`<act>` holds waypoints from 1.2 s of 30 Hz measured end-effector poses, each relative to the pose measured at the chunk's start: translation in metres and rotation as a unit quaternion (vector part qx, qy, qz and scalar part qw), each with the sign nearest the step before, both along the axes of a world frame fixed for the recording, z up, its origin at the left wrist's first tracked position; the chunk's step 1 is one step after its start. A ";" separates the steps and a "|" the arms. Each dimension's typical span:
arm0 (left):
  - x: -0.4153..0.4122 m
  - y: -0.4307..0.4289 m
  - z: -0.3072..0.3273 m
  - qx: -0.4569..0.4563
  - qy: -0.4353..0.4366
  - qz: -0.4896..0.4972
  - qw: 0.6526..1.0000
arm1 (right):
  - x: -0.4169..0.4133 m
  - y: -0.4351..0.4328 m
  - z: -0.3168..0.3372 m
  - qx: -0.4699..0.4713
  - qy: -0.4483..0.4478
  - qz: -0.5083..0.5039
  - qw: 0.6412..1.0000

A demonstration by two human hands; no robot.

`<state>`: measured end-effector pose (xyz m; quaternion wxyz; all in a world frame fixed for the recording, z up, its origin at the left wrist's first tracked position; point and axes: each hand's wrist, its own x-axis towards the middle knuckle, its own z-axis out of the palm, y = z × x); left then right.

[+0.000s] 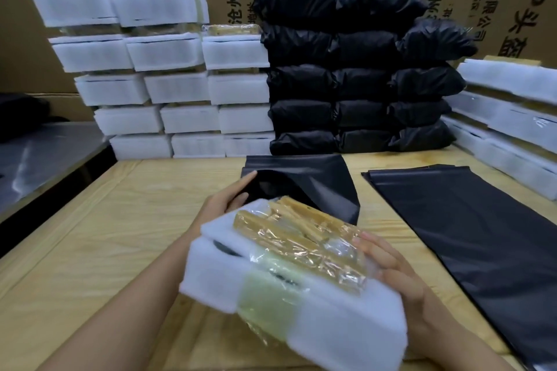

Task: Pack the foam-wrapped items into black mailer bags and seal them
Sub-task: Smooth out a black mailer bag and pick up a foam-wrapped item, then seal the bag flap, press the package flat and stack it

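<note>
Foam block (289,289) at lower centre, nose at the bag (313,187) mouth. Right hand (391,274) grips its side; left hand (229,199) pinches the bag lip open. Risk: the loose crinkled wrap catches the lip, or the mouth collapses.

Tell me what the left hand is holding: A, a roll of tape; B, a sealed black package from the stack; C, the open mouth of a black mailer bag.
C: the left hand grips the black mailer bag at its open mouth, while the right hand holds the foam-wrapped item.
</note>
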<state>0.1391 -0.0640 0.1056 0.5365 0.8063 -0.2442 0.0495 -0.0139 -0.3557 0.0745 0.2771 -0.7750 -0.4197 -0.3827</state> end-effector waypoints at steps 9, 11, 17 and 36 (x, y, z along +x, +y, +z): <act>-0.082 -0.068 0.020 -0.082 0.032 0.313 0.946 | -0.004 -0.003 0.010 -0.058 -0.035 -0.116 0.991; -0.062 -0.058 0.016 0.012 -0.076 0.348 0.934 | -0.004 -0.006 0.010 -0.048 -0.034 -0.130 0.990; -0.029 -0.010 0.000 0.182 -0.154 0.273 0.932 | -0.002 -0.012 0.007 -0.002 0.002 -0.174 0.985; -0.039 -0.037 -0.012 -0.174 0.142 0.182 0.957 | 0.002 -0.010 0.005 0.038 0.037 -0.150 0.987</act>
